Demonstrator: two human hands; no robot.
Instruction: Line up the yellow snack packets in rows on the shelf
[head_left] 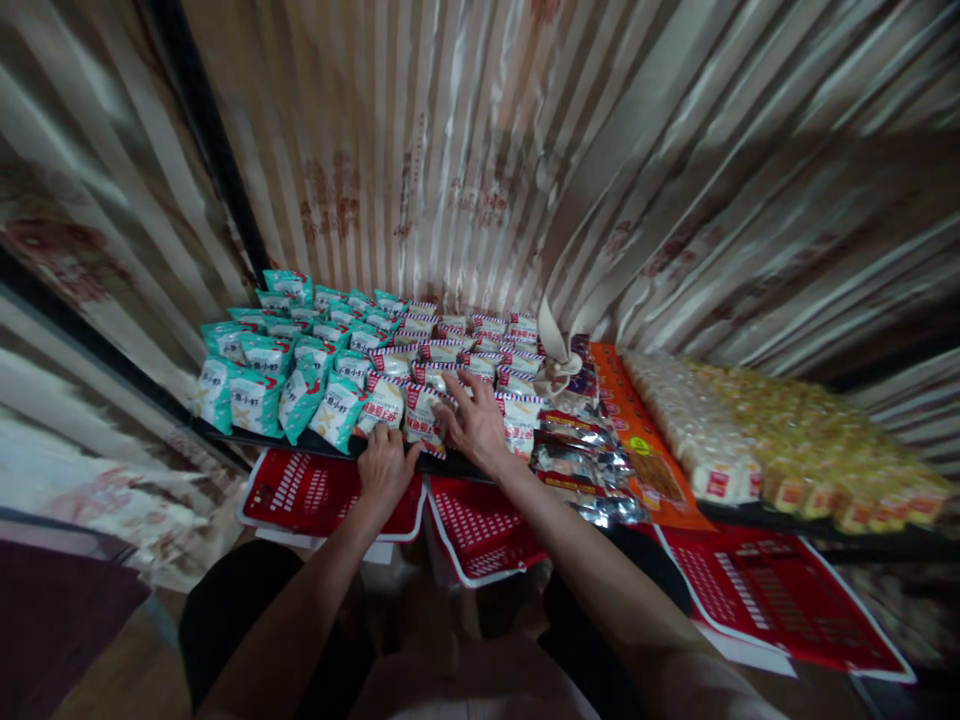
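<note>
My left hand (385, 468) is at the shelf's front edge, its fingers curled against the bottom of a white and red snack bag (382, 402). To its right, my right hand (478, 424) reaches over the front row with fingers spread. Its fingertips touch the side of another white and red snack bag (424, 415). Both bags stand upright, side by side. More of the same white bags with striped top edges are lined up in rows behind them. My right hand partly covers the bags around it.
Rows of teal snack bags (255, 400) stand on the left. Rightward lie silver-brown packets (574, 450), an orange packet (637, 445), and rows of white (694, 430) and yellow (817, 440) packs. Red baskets (480, 530) sit below the shelf. A pleated curtain (465, 130) hangs behind.
</note>
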